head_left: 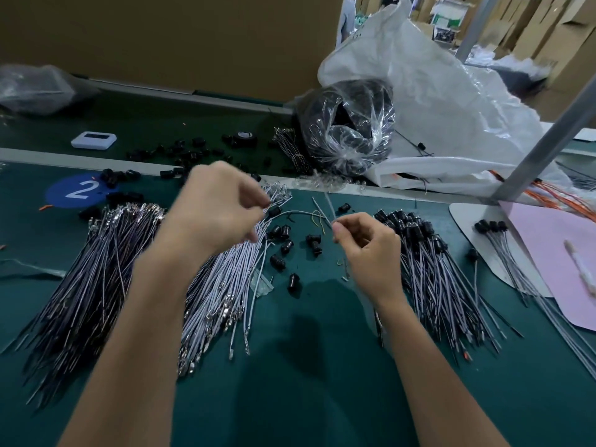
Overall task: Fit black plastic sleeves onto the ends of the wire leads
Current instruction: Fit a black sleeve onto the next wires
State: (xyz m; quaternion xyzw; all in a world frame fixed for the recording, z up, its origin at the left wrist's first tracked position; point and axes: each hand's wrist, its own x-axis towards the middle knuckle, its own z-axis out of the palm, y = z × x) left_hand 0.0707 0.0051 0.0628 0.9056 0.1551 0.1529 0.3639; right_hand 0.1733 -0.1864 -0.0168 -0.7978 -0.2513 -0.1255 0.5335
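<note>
Head view: left hand (219,204) pinches small black sleeve (274,210); right hand (364,250) pinches curved grey lead (303,213).

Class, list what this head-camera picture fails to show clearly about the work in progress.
- Head view: whether the sleeve sits fully on the wire pinched by the left hand; motion blur.
- Head view: the wire's end at the right hand; hidden in the pinch.
- Head view: the clear bag's contents; glare and creases.
- Head view: the pink sheet's extent; right edge cuts it.
</note>
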